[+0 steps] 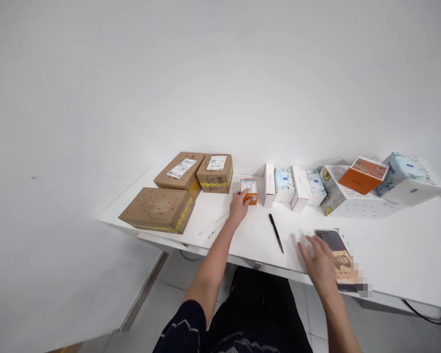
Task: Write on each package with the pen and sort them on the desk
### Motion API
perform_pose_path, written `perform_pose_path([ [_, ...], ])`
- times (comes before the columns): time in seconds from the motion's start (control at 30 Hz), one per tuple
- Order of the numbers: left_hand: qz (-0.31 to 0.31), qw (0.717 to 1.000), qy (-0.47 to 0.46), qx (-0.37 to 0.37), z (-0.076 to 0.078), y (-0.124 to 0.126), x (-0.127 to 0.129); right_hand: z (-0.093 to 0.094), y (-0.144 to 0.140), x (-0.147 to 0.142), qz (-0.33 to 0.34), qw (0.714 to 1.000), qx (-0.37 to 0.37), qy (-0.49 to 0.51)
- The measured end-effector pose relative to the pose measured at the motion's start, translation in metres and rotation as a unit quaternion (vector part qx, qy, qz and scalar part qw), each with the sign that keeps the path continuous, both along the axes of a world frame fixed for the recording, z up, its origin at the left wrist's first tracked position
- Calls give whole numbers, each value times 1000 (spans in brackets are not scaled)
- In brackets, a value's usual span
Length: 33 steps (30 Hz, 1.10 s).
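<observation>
My left hand (239,206) reaches to a small orange-and-white box (249,185), its fingers closed on the near left side of it. The box stands on the white table close to the wall. My right hand (319,262) is slightly blurred, with fingers apart and nothing in them. It hovers at the table's front edge, beside and partly over a phone (330,239) in a case with a picture on its back. Between my hands lies a black pen (276,233).
Several taped brown cartons (158,206) stand on the left, two with white labels. To the right of the small box are slim white boxes (269,186), blue-patterned packs (285,184), an avocado-print box (356,201), an orange box (363,179) and a floral box (411,179), against the wall (220,73).
</observation>
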<state>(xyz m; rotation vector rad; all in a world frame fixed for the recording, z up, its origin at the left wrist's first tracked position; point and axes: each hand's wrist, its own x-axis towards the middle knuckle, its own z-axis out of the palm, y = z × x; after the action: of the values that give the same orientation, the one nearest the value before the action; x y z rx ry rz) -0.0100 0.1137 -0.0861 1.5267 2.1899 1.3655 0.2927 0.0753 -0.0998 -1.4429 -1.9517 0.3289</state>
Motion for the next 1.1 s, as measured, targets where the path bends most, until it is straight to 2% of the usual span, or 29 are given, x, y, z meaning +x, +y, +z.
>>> perform_pose_path([
  [0.1,-19,1000,-5,-1,1,30,1,-6,-9,-33,66,996,-11,57],
  [0.2,-44,999,-7,1,2,52,2,-15,-14,-56,86,995,13,43],
  [0.27,-61,998,-3,6,4,58,4,-19,-14,-63,87,996,32,18],
  [0.37,-73,997,10,19,14,54,5,-22,-13,-66,89,995,44,-12],
  [0.43,-38,998,39,41,27,45,-1,-22,-13,-66,90,994,49,-29],
  [0.47,6,997,62,53,36,40,-8,-22,-13,-65,89,994,52,-34],
  [0.57,201,972,118,40,64,26,-40,-22,-14,-65,85,993,63,-47],
  [0.6,235,963,129,9,73,23,-53,-22,-14,-66,82,993,67,-52],
  [0.7,249,951,144,-110,90,17,-85,-23,-14,-67,74,991,89,-67],
  [0.8,234,944,150,-176,97,14,-96,-25,-14,-66,68,988,115,-80],
  [0.87,233,941,164,-183,99,10,-92,-26,-13,-66,69,986,125,-86],
  [0.97,226,939,185,-182,102,-6,-72,-28,-13,-64,74,984,133,-91],
  [1.1,208,936,225,-170,97,-56,-24,-31,-11,-63,79,984,141,-80],
])
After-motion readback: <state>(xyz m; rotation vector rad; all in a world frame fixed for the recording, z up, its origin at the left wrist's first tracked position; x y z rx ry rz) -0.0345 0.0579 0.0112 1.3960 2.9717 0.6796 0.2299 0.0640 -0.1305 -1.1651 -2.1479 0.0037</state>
